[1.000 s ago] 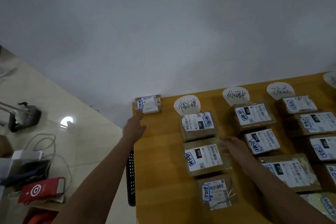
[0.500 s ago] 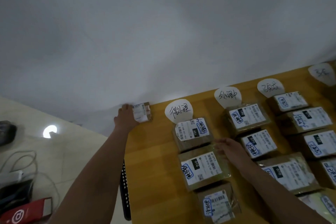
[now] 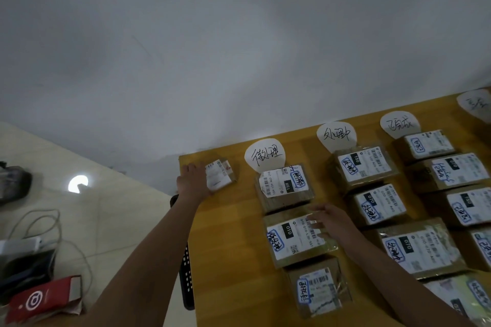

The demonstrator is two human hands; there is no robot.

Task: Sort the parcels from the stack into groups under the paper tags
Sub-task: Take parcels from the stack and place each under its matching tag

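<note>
A small parcel (image 3: 221, 174) with a white label lies tilted at the far left corner of the yellow table (image 3: 231, 233). My left hand (image 3: 192, 180) holds it by its left edge. To the right, white paper tags (image 3: 264, 155) (image 3: 336, 135) (image 3: 400, 123) head columns of brown parcels. Under the first tag stand three parcels: the top one (image 3: 283, 186), the middle one (image 3: 292, 240) and the near one (image 3: 317, 289). My right hand (image 3: 329, 218) rests flat, fingers spread, on the middle parcel's right end. More parcels (image 3: 377, 204) (image 3: 419, 247) fill the columns to the right.
A black perforated object (image 3: 187, 271) hangs along the table's left edge. On the tiled floor to the left lie a red box (image 3: 39, 300), cables (image 3: 53, 223) and a dark bag (image 3: 13, 183). A grey wall rises behind the table. A fourth tag (image 3: 475, 105) shows at far right.
My left hand has reached forward to the small corner parcel and closed on its left edge, and the parcel now sits tilted. My right hand has slid onto the middle parcel.
</note>
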